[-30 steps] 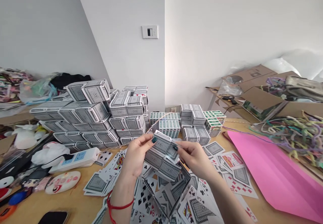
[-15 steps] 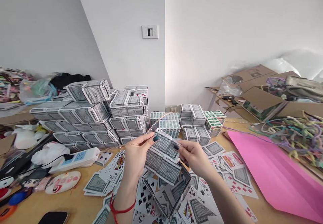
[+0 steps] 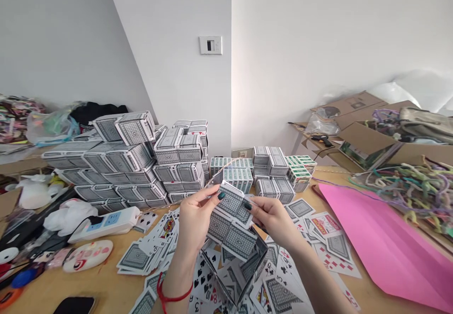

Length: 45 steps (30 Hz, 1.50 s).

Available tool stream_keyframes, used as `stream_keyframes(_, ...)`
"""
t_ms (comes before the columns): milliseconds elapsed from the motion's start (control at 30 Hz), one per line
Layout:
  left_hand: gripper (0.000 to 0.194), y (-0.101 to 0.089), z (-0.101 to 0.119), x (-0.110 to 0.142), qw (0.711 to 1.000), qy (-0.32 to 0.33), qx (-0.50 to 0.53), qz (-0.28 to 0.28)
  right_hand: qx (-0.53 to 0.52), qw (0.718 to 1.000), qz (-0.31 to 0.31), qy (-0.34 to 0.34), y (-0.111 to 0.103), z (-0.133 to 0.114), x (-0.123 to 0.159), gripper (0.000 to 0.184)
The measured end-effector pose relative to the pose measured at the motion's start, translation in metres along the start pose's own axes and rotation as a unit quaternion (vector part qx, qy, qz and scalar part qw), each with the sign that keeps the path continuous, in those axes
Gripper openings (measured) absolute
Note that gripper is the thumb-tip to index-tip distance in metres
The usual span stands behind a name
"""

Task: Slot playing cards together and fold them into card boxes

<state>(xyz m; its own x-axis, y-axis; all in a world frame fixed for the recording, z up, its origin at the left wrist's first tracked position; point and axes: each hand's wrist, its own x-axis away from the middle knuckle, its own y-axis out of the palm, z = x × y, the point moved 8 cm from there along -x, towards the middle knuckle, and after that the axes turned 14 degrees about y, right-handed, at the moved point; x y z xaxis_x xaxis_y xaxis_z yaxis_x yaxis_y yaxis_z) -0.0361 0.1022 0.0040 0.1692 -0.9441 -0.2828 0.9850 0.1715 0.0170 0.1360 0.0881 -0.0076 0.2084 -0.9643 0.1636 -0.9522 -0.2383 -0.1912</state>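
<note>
A block made of joined playing cards [image 3: 231, 233], grey-patterned backs outward, is held up in front of me. My left hand [image 3: 198, 215] pinches the upper left edge of its top card between thumb and fingers. At the right edge of that card, my right hand [image 3: 271, 217] grips with thumb and index finger. Directly below, an open-topped frame of cards [image 3: 261, 257] stands among loose playing cards [image 3: 281, 292], some face up and some face down. Part of the held block's underside is hidden by my left hand and wrist.
Stacked card blocks [image 3: 122, 156] rise at the back left, with a smaller stack [image 3: 274, 186] and green card boxes [image 3: 238, 179] behind my hands. A power strip [image 3: 106, 224] and phone [image 3: 75, 305] lie left; pink paper [image 3: 382, 243] and a cardboard box [image 3: 371, 146] are right.
My left hand and the held card block have shifted slightly to the right. My right hand keeps nearly the same place and grip.
</note>
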Motion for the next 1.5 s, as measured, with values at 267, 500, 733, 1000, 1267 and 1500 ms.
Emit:
stream_keyframes(267, 0.022, 0.002, -0.001, 0.002, 1.000, -0.018, 0.021, -0.001, 0.120, 0.989, 0.074, -0.052, -0.009, -0.015, 0.009, 0.029)
stream_keyframes(500, 0.009, 0.008, 0.045, 0.014, 0.986, 0.164, 0.008, -0.020, 0.144, 0.969, 0.151, -0.135, -0.020, -0.018, 0.013, 0.028)
stream_keyframes(733, 0.018, 0.017, 0.082, 0.033, 0.948, 0.303, -0.084, -0.052, 0.154, 0.961, 0.164, -0.160, -0.022, -0.019, 0.014, 0.029)
stream_keyframes(1000, 0.015, 0.017, 0.085, 0.034, 0.945, 0.305, -0.110, -0.036, 0.190, 0.955, 0.156, -0.167, -0.015, -0.029, 0.019, 0.027)
stream_keyframes(1267, 0.015, 0.008, 0.070, 0.028, 0.966, 0.249, -0.067, 0.006, 0.149, 0.970, 0.130, -0.141, -0.018, -0.028, 0.020, 0.021)
stream_keyframes(1500, 0.016, 0.005, 0.040, 0.013, 0.991, 0.112, -0.069, -0.006, 0.007, 0.992, 0.084, -0.097, -0.022, -0.022, 0.015, 0.026)
